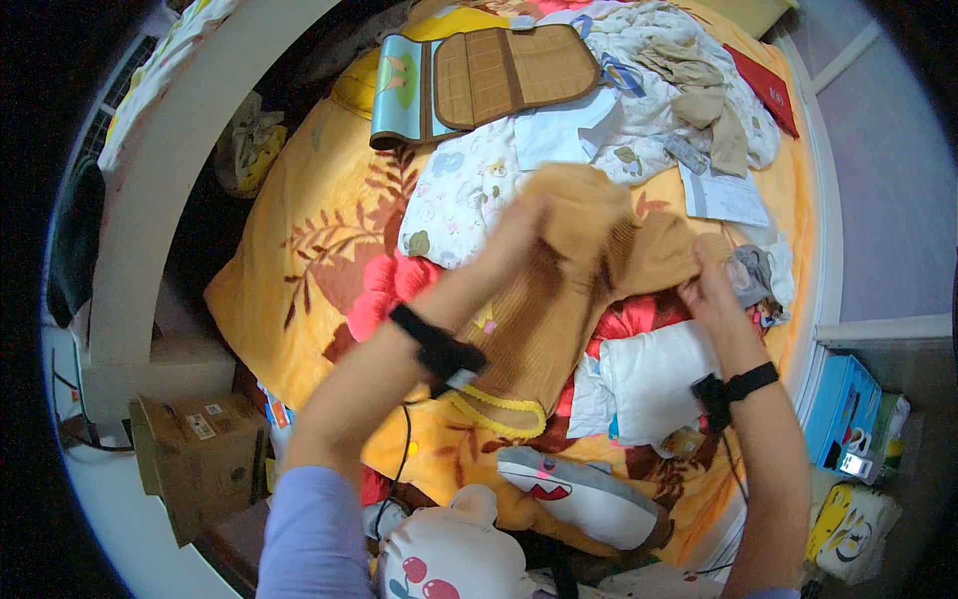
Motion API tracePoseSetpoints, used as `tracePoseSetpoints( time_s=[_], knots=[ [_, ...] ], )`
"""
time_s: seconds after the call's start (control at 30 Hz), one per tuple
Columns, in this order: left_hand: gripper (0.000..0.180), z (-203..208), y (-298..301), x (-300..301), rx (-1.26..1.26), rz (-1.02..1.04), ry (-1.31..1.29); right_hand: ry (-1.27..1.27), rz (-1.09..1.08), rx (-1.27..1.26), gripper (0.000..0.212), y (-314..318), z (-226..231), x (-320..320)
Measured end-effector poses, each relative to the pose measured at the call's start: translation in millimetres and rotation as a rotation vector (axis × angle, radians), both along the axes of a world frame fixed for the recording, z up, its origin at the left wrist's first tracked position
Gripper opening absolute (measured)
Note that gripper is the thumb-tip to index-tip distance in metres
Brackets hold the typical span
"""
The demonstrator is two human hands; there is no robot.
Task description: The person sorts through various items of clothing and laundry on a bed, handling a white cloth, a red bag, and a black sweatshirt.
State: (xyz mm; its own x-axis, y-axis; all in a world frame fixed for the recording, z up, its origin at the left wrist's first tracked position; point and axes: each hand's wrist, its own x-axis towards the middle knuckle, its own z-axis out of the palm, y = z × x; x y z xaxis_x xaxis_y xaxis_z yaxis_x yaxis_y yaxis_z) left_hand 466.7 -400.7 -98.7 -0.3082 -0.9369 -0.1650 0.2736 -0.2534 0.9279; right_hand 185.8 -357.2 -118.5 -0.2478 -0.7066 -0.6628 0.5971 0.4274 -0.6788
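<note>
A tan ribbed knit sweater (pixel 534 324) with a yellow scalloped edge hangs spread between my hands above the bed. My left hand (pixel 524 222), blurred by motion, is closed on the sweater's upper left part, near a bunched, smeared fold. At the right, my right hand (pixel 707 283) pinches the end of a sleeve and stretches it outward. Below the sweater's trimmed edge lies a grey and white shark plush (pixel 579 496). A folded white cloth item (pixel 654 384) rests beside it, just left of my right wrist.
A flowered orange blanket (pixel 269 240) covers the bed. Toward the back are a brown folding mat (pixel 514 75), rumpled white bedding (pixel 649 45), papers (pixel 723 195) and a red booklet (pixel 763 90). A cardboard box (pixel 200 459) stands at left, a blue box (pixel 843 409) at right.
</note>
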Motion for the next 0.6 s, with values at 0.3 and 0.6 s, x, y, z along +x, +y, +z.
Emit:
tracePoseSetpoints(
  time_s=[0.3,0.6],
  knots=[
    [0.037,207,-85,187,-0.273,0.524,0.1,0.093,-0.16,-0.733,0.017,-76,179,-104],
    [0.034,199,-96,282,-0.714,0.052,-0.101,0.052,-0.133,-0.804,0.022,-33,234,-102]
  ],
)
